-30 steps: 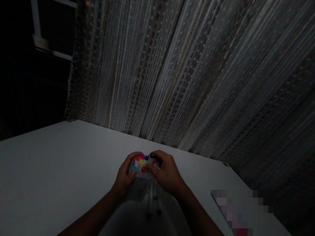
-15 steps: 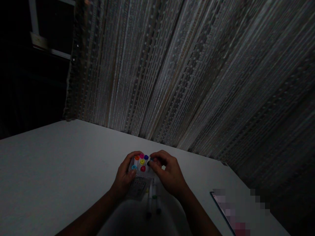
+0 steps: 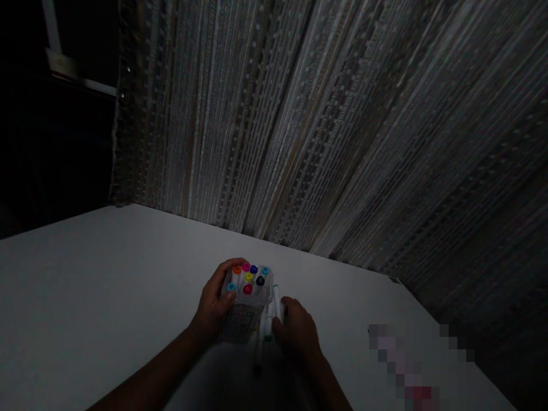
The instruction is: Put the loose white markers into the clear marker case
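A clear plastic marker box [image 3: 244, 311] stands upright on the white table [image 3: 107, 285], holding several markers with coloured caps [image 3: 248, 277]. My left hand [image 3: 212, 308] is wrapped around the box's left side. My right hand [image 3: 297, 328] is lower, to the right of the box, with its fingers on loose white markers [image 3: 269, 319] that lie on the table beside the box. The scene is dim, so I cannot make out how firmly the right fingers hold them.
A striped curtain [image 3: 342, 125] hangs behind the table's far edge. A dark window with a pale frame [image 3: 55, 57] is at the upper left. A blurred flat object [image 3: 406, 365] lies at the table's right front.
My right hand has left the top of the box and dropped down to the loose markers beside it. More caps show in the box than before. The left hand keeps its hold.
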